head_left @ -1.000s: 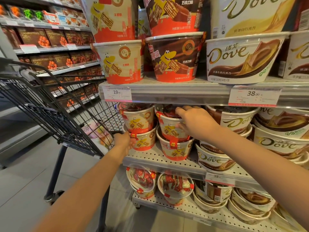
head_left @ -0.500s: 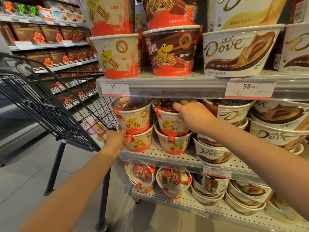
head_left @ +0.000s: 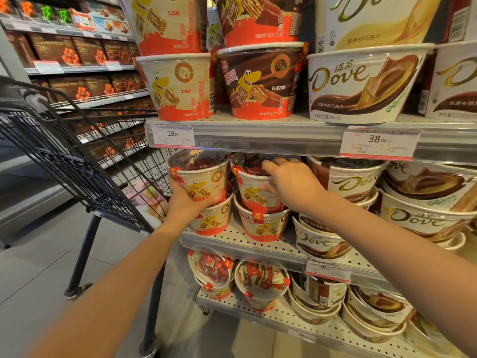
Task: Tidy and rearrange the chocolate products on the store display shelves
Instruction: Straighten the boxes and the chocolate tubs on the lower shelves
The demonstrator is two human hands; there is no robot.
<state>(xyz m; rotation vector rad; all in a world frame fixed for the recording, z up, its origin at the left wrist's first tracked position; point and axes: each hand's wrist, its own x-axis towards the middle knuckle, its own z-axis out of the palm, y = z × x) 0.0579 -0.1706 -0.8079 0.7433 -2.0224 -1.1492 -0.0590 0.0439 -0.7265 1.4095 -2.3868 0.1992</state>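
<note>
Two hands on the middle shelf (head_left: 258,244), apart: my left hand (head_left: 184,202) cups the upper left wafer tub (head_left: 200,178) at the shelf's left edge, my right hand (head_left: 291,183) grips the neighbouring upper tub (head_left: 254,188) by its rim, likely to square both stacks.

Your wafer tubs (head_left: 200,180) sit stacked at the middle shelf's (head_left: 258,245) left end, Dove tubs (head_left: 346,180) right, cart (head_left: 64,156) further left.
</note>
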